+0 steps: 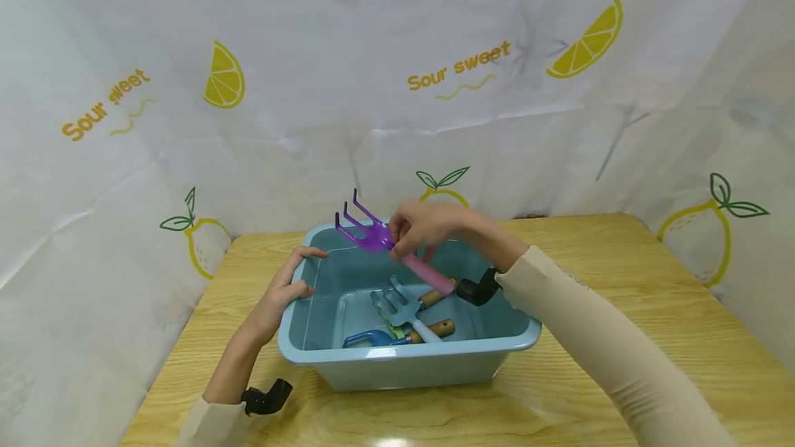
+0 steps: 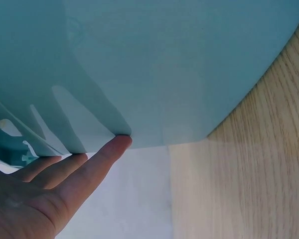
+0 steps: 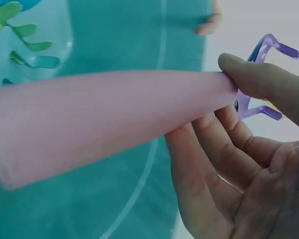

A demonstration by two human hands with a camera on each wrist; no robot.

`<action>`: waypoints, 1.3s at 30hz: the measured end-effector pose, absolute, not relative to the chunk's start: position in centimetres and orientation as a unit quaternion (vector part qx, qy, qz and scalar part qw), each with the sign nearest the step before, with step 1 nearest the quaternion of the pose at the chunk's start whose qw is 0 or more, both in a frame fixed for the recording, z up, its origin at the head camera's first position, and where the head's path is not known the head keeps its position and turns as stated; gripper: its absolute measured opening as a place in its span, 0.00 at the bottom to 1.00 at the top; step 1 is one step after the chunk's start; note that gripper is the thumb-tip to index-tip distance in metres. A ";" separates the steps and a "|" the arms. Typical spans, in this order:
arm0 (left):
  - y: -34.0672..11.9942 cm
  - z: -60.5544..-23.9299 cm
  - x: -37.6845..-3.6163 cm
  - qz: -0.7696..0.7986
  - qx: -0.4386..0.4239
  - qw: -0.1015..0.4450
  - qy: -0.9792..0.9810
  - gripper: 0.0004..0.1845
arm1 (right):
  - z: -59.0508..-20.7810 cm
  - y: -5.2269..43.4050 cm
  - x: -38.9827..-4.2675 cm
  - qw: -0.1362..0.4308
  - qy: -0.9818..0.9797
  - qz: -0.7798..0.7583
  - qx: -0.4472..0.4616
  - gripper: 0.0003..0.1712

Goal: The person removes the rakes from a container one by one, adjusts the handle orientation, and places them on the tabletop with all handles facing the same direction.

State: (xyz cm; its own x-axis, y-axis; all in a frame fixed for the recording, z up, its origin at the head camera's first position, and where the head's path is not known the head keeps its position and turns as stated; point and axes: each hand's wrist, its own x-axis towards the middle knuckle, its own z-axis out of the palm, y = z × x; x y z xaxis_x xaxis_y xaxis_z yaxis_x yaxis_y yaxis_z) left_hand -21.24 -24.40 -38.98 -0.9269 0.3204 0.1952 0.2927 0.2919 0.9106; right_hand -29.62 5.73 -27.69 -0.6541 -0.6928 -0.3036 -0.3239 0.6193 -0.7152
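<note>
My right hand point(image 1: 425, 226) pinches a small hand rake point(image 1: 428, 273) near the top of its pink handle, over the basin. Its purple three-pronged head point(image 1: 375, 235) points up and to the left. In the right wrist view the pink handle point(image 3: 114, 119) lies between thumb and fingers. My left hand point(image 1: 276, 299) holds the left rim of the light blue plastic basin point(image 1: 410, 354); in the left wrist view, fingers point(image 2: 97, 167) lie against its outer wall. Inside sit a light blue hand fork point(image 1: 400, 305) and a blue tool with a wooden handle point(image 1: 444, 328).
Also in the basin are another wooden handle point(image 1: 437, 294) and a green piece point(image 1: 393, 326) partly hidden under the fork. The basin stands on a wood-grain table point(image 1: 596, 309). Behind hangs a white cloth point(image 1: 298, 74) printed with lemons. Each wrist wears a black device point(image 1: 267, 397).
</note>
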 end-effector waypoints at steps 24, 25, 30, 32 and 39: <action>-24.4 -39.0 -21.2 0.572 0.191 0.016 0.797 0.31 | -25.2 10.4 -28.8 0.215 0.820 -0.465 -0.255 0.10; -24.4 -39.0 -21.1 0.571 0.192 0.015 0.798 0.31 | -25.0 10.8 -28.8 0.208 0.821 -0.467 -0.253 0.11; -24.4 -39.1 -21.2 0.566 0.192 0.011 0.802 0.31 | -24.4 12.4 -28.5 0.172 0.826 -0.482 -0.235 0.12; -24.4 -39.2 -21.2 0.567 0.192 0.011 0.801 0.31 | -24.3 13.0 -28.3 0.160 0.826 -0.490 -0.227 0.13; -24.7 -39.3 -21.2 0.573 0.191 0.021 0.797 0.30 | -24.8 15.1 -28.1 0.148 0.815 -0.518 -0.214 0.13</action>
State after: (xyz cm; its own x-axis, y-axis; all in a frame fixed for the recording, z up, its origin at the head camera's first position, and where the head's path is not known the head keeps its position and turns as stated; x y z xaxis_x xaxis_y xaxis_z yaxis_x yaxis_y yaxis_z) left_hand -21.22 -24.67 -39.33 -0.9258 0.3288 0.1865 0.2815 0.2703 0.9207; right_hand -28.09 15.11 -24.80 -0.8644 -0.5024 -0.0202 -0.1951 0.3722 -0.9074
